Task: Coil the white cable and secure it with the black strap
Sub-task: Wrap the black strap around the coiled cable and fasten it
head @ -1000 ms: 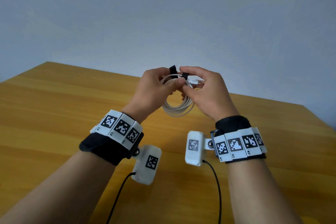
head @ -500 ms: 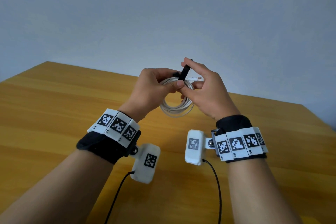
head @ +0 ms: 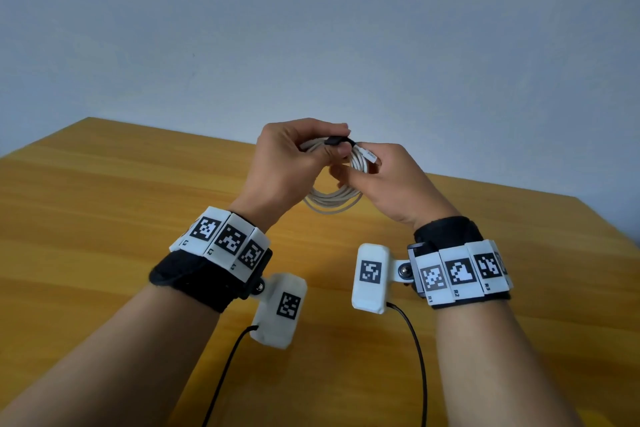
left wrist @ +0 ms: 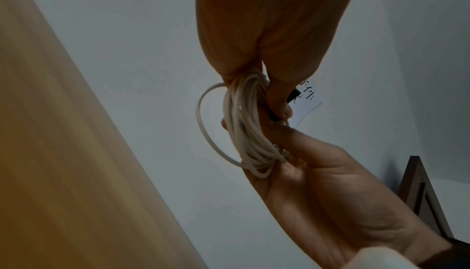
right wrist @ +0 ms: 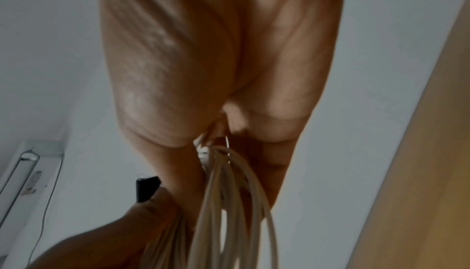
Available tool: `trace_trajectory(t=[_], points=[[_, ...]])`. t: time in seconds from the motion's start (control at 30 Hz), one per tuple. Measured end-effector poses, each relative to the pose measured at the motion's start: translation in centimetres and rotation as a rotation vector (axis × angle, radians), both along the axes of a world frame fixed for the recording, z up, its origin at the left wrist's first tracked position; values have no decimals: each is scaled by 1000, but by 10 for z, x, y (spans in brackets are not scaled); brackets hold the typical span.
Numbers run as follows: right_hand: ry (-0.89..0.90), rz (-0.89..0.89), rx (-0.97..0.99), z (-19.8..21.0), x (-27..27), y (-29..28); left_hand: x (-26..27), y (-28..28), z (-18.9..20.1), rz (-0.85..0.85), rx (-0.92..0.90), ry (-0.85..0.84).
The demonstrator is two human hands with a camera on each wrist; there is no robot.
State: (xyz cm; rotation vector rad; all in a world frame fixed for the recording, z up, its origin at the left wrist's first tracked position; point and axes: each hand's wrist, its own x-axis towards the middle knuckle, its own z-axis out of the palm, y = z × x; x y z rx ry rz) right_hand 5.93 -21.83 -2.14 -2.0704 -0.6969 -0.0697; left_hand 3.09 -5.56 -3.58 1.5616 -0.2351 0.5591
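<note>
Between both hands, the left hand (head: 287, 163) pinches the black strap (head: 335, 141) onto the coiled white cable (head: 332, 199); the right hand (head: 391, 184) grips its side.

White cable (left wrist: 244, 132), wound into a bundle of loops, one loop standing out wider to the left. Gripped at the top by the left hand (left wrist: 269, 32), thumb pressing a black strap (left wrist: 293, 95) against the coil. Held from below by the right hand (left wrist: 330, 189), palm up, fingers curled round the lower loops. Wooden table (left wrist: 63, 152) at left, pale wall (left wrist: 140, 42) behind, dark frame (left wrist: 419, 189) at right.
</note>
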Motion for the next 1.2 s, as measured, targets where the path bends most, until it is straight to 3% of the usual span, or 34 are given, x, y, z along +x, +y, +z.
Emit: trace_trajectory(t=[0.33, 0.57, 0.8, 1.2], points=[[95, -18, -82, -2, -1, 4, 8, -3, -10, 95, 45, 117], [118, -132, -13, -6, -1, 10, 8, 3, -7, 170, -22, 190], [-24, -104, -129, -6, -1, 5, 3, -2, -5, 97, -88, 253], [-285, -86, 28, -18, 10, 11, 2, 3, -3, 40, -154, 291]])
